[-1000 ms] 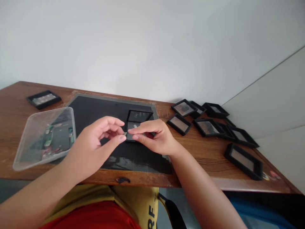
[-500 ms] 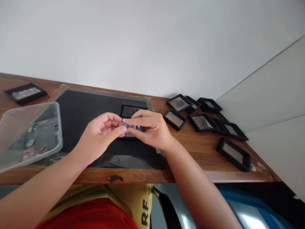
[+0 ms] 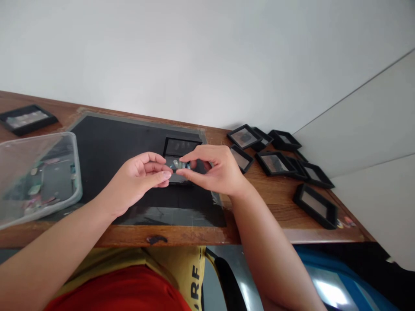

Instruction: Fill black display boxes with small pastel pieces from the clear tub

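A small black case (image 3: 182,147) lies on the dark mat with its lid raised. Small shiny, pale pieces (image 3: 177,164) show inside it, partly covered by my fingers. My left hand (image 3: 142,177) is at the case's left edge, thumb and fingertips brought together; whatever is between them is too small to make out. Over the right side of the case is my right hand (image 3: 215,168), its thumb and index finger apart around the pieces, with no held thing visible between them.
On the left stands a clear plastic tub (image 3: 78,172) with colourful flat pieces inside. Another black case (image 3: 27,120) lies behind it. Several black framed cases (image 3: 275,164) are spread at the right of the wooden table (image 3: 272,203). A white wall rises behind.
My hands were together at the fingertips; the right one has drawn away to the right and its thumb and index finger have parted. More of the pieces now shows.
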Demonstrator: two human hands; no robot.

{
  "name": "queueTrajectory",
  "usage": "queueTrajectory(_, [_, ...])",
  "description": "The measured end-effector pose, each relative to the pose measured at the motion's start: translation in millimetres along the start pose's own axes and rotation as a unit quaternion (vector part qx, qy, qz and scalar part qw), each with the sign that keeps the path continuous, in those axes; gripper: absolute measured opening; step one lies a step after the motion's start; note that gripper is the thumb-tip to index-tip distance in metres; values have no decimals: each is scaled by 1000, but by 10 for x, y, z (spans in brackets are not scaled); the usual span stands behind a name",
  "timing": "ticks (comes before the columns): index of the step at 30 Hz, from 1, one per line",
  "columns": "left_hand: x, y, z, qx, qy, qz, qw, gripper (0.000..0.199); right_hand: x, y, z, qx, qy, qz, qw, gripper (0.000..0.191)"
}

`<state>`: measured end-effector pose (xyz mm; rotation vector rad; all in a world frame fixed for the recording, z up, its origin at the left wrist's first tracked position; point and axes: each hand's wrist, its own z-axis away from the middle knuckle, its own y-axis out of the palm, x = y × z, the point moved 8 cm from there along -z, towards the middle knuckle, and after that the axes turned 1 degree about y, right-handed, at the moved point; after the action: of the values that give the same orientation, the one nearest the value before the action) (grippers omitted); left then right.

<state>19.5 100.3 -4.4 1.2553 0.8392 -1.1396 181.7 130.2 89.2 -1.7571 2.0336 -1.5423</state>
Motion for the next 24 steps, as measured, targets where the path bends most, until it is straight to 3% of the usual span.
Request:
queueTrajectory(4, [-89, -79, -57, -55, 88, -146, 984, 35, -161, 6, 4, 66, 82, 45, 993, 20])
queueTrajectory(9, [-335, 65, -48, -67, 227, -349, 907, 19, -309, 149, 57, 173, 153, 67, 971, 19])
queueTrajectory(12, [-391, 94, -14, -75, 279, -381, 878, 23, -322, 217, 82, 203, 165, 64, 963, 19])
queueTrajectory(17, [-306, 115, 20, -31, 327, -412, 850, 16, -339, 198, 73, 185, 180, 78, 963, 18])
queueTrajectory(20, [-277, 153, 54, -12, 367, -460, 809, 6, -365, 123, 54, 145, 196, 93, 965, 17])
queueTrajectory(24, [-260, 202, 90, -1, 406, -520, 751, 8, -387, 118, 62, 148, 208, 111, 960, 15])
